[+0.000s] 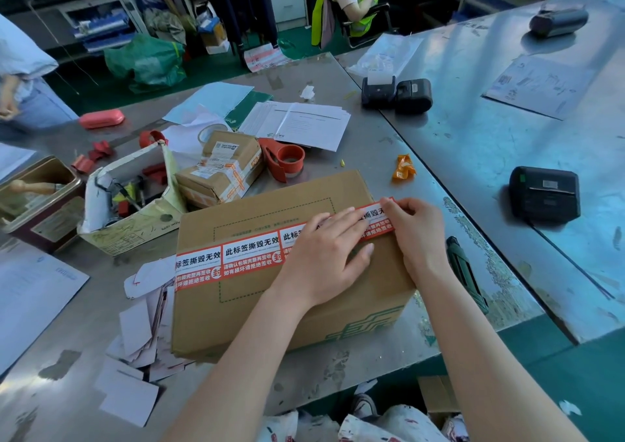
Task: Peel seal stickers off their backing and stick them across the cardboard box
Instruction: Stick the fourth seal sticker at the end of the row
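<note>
A brown cardboard box (257, 313) lies on the metal table in front of me. A row of red and white seal stickers (236, 257) runs across its top from the left edge to the right edge. My left hand (324, 255) lies flat on the stickers near the middle, fingers spread and pressing down. My right hand (419, 228) pinches the right end of the last sticker at the box's right edge. Part of the strip is hidden under my left hand.
Peeled white backing papers (135, 347) pile up left of the box. Behind it stand a small taped parcel (220, 171), a red tape dispenser (284, 162) and an open carton of tools (135, 198). Black label printers (544, 193) and a green knife (463, 269) lie to the right.
</note>
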`<control>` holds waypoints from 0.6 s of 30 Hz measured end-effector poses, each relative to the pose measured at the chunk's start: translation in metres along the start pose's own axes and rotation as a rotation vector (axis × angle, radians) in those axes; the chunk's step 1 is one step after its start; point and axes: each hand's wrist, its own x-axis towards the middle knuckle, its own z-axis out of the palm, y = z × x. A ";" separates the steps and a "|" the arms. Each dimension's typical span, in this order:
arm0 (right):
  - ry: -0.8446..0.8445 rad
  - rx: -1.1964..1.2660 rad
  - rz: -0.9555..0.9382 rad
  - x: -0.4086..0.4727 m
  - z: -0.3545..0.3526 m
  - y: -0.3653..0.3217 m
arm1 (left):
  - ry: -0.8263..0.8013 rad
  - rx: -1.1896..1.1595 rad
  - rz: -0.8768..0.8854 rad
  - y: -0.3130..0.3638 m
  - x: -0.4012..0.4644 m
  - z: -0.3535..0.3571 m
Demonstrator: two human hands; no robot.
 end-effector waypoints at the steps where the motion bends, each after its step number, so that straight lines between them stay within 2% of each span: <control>1: -0.003 0.011 0.010 0.000 0.000 0.000 | 0.000 -0.005 -0.001 -0.001 0.000 0.000; 8: -0.064 0.060 0.034 0.002 -0.004 0.003 | 0.006 -0.028 -0.009 -0.003 -0.001 0.001; 18: -0.080 -0.010 -0.025 0.001 -0.006 0.005 | -0.005 -0.004 -0.004 -0.006 -0.002 0.003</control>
